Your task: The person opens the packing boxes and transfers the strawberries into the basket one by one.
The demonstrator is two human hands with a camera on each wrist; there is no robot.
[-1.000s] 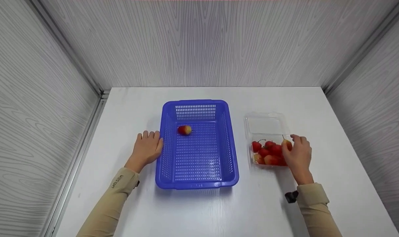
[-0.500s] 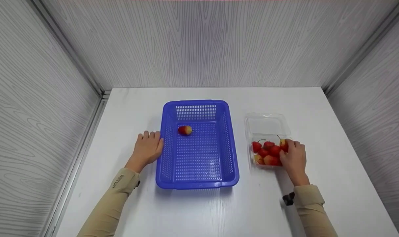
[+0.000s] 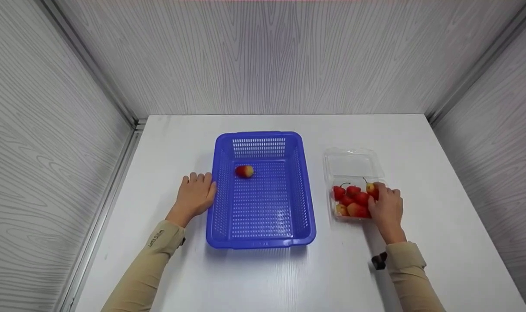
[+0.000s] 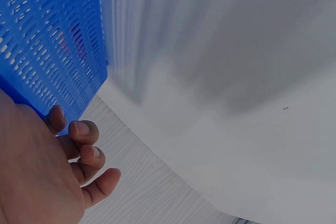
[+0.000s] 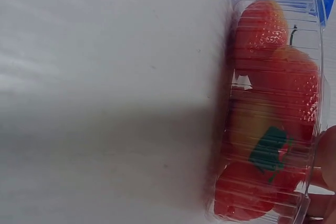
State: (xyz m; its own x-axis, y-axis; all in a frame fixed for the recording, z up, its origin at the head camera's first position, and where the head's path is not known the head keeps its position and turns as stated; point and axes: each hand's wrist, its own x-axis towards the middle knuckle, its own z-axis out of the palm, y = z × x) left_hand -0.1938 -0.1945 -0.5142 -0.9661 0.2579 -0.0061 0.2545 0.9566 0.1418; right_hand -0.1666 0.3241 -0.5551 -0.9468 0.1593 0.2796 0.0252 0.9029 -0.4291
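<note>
I have the right hand (image 3: 387, 209) pinching the red-and-yellow, stemmed fruit (image 3: 370, 189) at the far right corner of the clear plastic box (image 3: 351, 165), rightward of the blue, perforated plastic basket (image 3: 263, 208), whose left rim the left hand (image 3: 195, 196) touches, loosely curled.

The blue rectangular perforated plastic basket (image 3: 260, 243) stood upright, the left hand (image 3: 195, 194) touching its left rim; one red-and-yellow rounded fruit (image 3: 244, 171) lay sideways on its floor. To the right, the clear hinged plastic box (image 3: 351, 164) stood open, piled with reddish fruits (image 3: 354, 199). The right hand (image 3: 387, 212) pinched a stemmed yellow-and-red fruit (image 3: 370, 189) at the box's far right corner.
</note>
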